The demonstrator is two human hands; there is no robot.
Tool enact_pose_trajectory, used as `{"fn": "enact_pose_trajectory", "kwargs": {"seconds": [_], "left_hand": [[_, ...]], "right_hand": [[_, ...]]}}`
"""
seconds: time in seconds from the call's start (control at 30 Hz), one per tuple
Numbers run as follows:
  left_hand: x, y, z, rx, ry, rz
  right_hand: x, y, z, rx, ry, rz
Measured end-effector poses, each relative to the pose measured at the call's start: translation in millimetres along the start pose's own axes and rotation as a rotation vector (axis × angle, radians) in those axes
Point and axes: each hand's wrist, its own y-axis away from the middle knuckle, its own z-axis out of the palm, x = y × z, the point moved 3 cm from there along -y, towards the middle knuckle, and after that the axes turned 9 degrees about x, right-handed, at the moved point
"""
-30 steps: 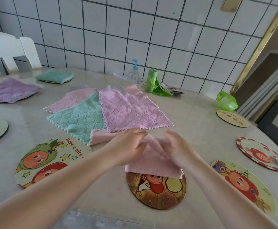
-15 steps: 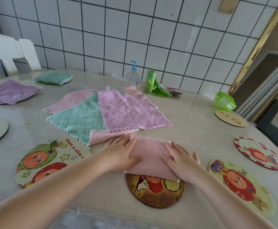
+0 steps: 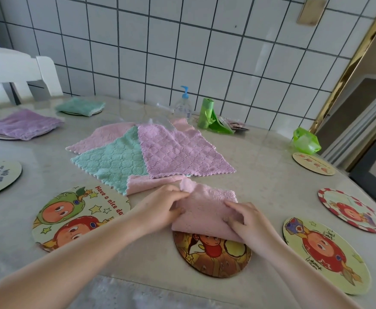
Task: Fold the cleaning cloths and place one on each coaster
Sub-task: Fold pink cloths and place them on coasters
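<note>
White tile backed the pale surface (image 3: 260,192). At far left of the frame a purple folded cloth (image 3: 24,126) and a green folded cloth (image 3: 80,106) already sat on coasters; the big fruit coaster (image 3: 75,216) at lower left was bare. At centre the left hand (image 3: 160,208) pinched a raised flap of the pink cloth (image 3: 204,214), while the right hand (image 3: 248,221) pressed its other side, fingers bent onto it. That cloth only overhung the brown coaster's (image 3: 213,255) upper rim. If the pinch slipped, I reckoned the flap could spring open, or the cloth could drag the unfolded pile (image 3: 151,152) behind.
</note>
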Motion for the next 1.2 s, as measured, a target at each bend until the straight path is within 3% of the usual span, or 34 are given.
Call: {"fn": "enact_pose_trajectory", "kwargs": {"seconds": [0.2, 0.37, 0.47, 0.67, 0.8, 0.97, 1.13, 1.2], "left_hand": [[0.6, 0.3, -5.0, 0.129, 0.204, 0.010], [-12.2, 0.2, -43.8, 0.248, 0.434, -0.061], [-42.0, 10.4, -82.0, 0.338, 0.453, -0.160], [-117.2, 60.2, -170.6, 0.481, 0.504, -0.302], [-166.9, 92.6, -226.4, 0.501, 0.441, -0.344], [-224.2, 117.4, -273.5, 0.523, 0.383, -0.443], [-263.2, 124.8, -291.4, 0.435, 0.269, -0.513], [-271.4, 127.7, -293.7, 0.408, 0.245, -0.529]], "right_hand": [[-13.6, 6.5, -1.0, 0.148, -0.191, 0.044], [-54.9, 7.6, -9.6, 0.247, -0.501, 0.015], [-98.5, 4.0, 0.3, 0.173, -0.694, 0.045], [-201.2, -16.9, 66.4, -0.167, -1.283, 0.284], [-266.8, -29.3, 120.9, -0.265, -1.287, 0.258], [-329.7, -39.1, 176.9, -0.269, -1.218, 0.151], [-370.6, -39.7, 215.1, -0.280, -0.872, -0.089], [-377.8, -36.7, 225.0, -0.321, -0.824, -0.103]]}}
